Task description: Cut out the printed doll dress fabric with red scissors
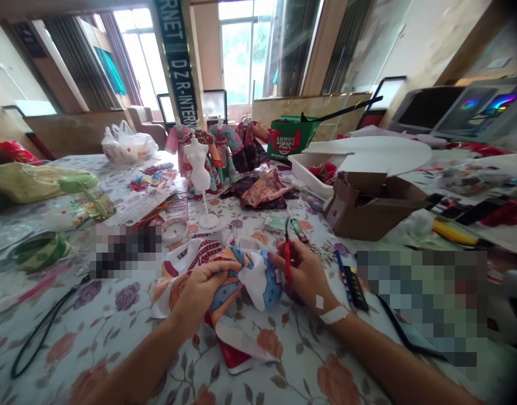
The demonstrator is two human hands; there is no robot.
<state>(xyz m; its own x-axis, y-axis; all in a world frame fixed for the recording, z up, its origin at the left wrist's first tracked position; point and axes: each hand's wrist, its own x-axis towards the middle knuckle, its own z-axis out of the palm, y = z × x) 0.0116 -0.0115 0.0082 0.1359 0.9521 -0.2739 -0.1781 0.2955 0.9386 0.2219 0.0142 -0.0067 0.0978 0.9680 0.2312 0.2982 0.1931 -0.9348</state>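
Note:
A printed fabric piece (258,284), white with blue and orange patterns, is bunched up in front of me above the table. My left hand (201,289) is closed, pinching its folds near the middle. Red-handled scissors (288,260) sit in my right hand (306,275), their dark tip pointing up and away from the cloth. The fingertips of that hand are at the fabric's right edge; whether they also grip it, I cannot tell. White tape is on the right wrist. Partly under the cloth lies a flat red object (233,360).
Beyond the fabric stands a small white dress form (198,169), with several dressed miniature forms behind it. A cardboard box (368,208) and a white tray (309,174) are at the right. A tape roll (174,230) and green tape (39,251) lie on the left.

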